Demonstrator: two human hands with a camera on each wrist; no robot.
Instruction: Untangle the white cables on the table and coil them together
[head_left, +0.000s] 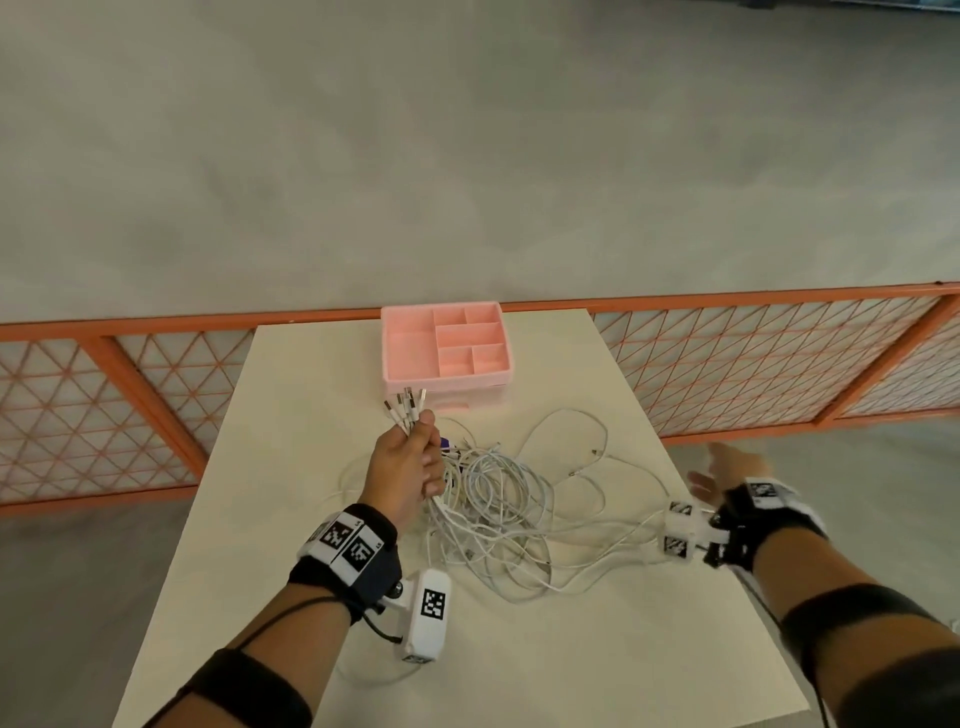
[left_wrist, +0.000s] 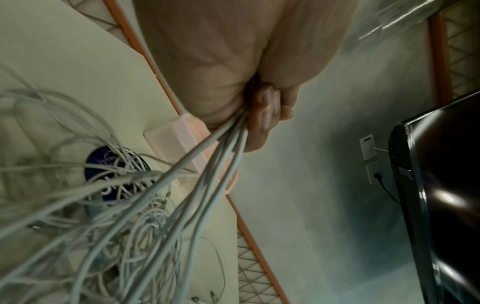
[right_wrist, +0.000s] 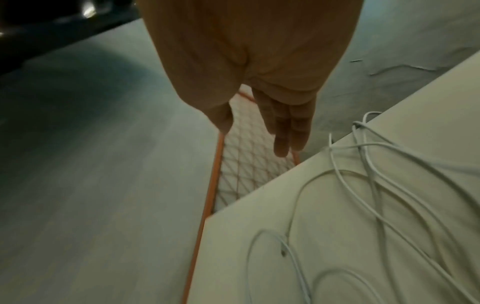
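A tangle of white cables (head_left: 498, 514) sprawls over the middle of the cream table (head_left: 597, 649). My left hand (head_left: 415, 457) grips a bundle of several cables just below their plug ends (head_left: 408, 405), which fan out above my fist. In the left wrist view the held strands (left_wrist: 207, 156) run from my curled fingers (left_wrist: 267, 111) down into the pile. My right hand (head_left: 722, 473) hovers past the table's right edge, fingers (right_wrist: 288, 131) straight and holding nothing. Loose loops of cable (right_wrist: 376, 185) lie on the table beside it.
A pink compartment tray (head_left: 447, 374) stands at the table's far edge, just beyond my left fist. A dark blue round object (left_wrist: 114, 174) lies under the cables. An orange mesh fence (head_left: 779, 358) runs behind the table. A dark screen (left_wrist: 446, 185) stands off to one side.
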